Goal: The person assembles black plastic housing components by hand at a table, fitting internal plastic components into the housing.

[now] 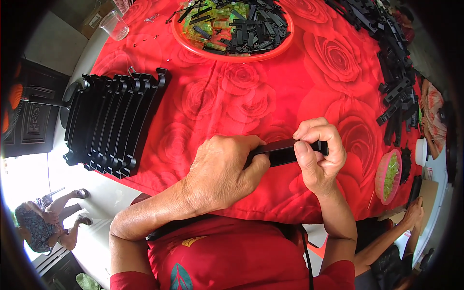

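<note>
Both my hands hold one long black plastic bar just above the red rose-patterned tablecloth, near the table's front edge. My left hand wraps around the bar's left end. My right hand pinches the right end, thumb pressed on the bar's side, fingers curled over the top. The middle of the bar shows between the hands; its ends are hidden by the fingers.
A row of several black bars lies side by side at the left. A red bowl at the back holds black and yellow-green parts. More black bars pile along the right. A pink bowl, a clear cup, another person's arm at lower right.
</note>
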Available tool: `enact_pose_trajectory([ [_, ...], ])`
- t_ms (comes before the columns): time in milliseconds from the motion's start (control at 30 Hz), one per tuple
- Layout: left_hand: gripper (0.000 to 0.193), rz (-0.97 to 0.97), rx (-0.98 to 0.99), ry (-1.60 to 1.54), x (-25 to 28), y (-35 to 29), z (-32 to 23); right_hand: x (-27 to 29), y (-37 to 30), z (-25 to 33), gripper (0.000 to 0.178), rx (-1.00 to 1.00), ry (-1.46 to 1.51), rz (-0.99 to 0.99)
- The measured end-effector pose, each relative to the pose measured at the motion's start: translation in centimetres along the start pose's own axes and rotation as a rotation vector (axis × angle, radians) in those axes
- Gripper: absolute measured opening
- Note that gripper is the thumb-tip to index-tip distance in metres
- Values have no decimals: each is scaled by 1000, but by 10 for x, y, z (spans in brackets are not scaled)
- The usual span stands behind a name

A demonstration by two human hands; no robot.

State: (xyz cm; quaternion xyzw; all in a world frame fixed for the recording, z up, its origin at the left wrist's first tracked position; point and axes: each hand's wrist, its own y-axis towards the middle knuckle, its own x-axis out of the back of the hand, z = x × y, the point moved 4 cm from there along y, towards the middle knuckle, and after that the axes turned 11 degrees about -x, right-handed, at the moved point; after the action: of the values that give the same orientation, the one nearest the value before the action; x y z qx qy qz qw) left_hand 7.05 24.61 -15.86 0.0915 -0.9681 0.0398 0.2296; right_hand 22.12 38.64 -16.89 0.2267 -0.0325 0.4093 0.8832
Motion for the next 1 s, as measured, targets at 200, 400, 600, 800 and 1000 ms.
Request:
enact_pose_trajectory([
  [200,26,18,11,-11,3,1,-3,-1,-5,2,17,37,-50,-26],
  [400,29,10,-6,-30,2,0,-4,-1,-7,2,18,42,-57,-33],
  [600,29,-66,-62,-29,2,-2,-3,1,-3,4,20,81,-69,-18],
  [800,29,12,-13,-59,5,1,-4,-1,-7,9,20,96,-78,-24],
  [1000,35,74,-138,21,15,2,-8,8,2,-4,17,-16,6,-59],
])
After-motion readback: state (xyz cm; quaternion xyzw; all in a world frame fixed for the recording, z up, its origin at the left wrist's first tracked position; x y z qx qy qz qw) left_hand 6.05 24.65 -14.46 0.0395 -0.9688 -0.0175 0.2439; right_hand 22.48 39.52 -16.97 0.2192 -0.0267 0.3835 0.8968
